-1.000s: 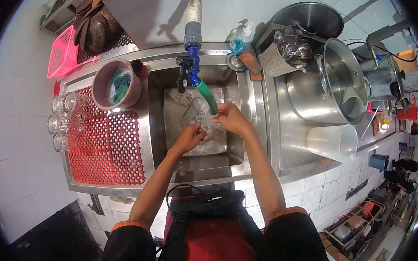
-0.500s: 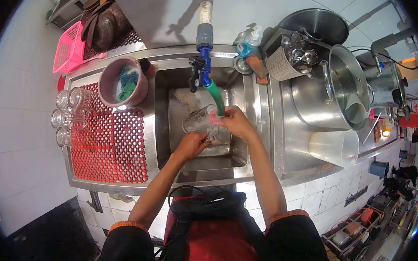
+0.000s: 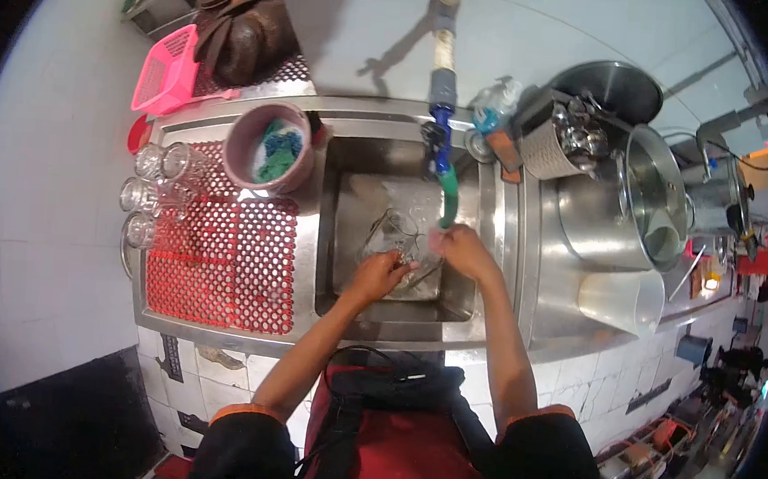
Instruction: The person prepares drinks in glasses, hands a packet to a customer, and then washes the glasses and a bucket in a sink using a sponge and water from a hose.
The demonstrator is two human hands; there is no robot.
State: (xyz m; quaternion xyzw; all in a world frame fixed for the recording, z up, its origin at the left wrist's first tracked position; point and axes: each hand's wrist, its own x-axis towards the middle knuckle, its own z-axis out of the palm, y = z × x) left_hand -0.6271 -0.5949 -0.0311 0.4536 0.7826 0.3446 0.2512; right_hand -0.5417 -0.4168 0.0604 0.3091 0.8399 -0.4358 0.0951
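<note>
Over the steel sink, my left hand is closed on a clear glass mug, which is blurred and partly hidden by the fingers. Another clear glass mug sits in the basin just beyond that hand. My right hand pinches the lower end of the green hose, where a pink tip shows at the fingers. The hose hangs from the blue tap above the basin.
Left: several glass jars or mugs on a red mat, a pink bucket with green scrubbing material, a pink basket. Right: a cutlery holder, a large steel pot, a translucent tub. A soap bottle stands behind.
The camera view has shifted, so the sink appears further right. My right hand has drawn slightly away from my left, still on the hose. The mug by my left hand has tilted.
</note>
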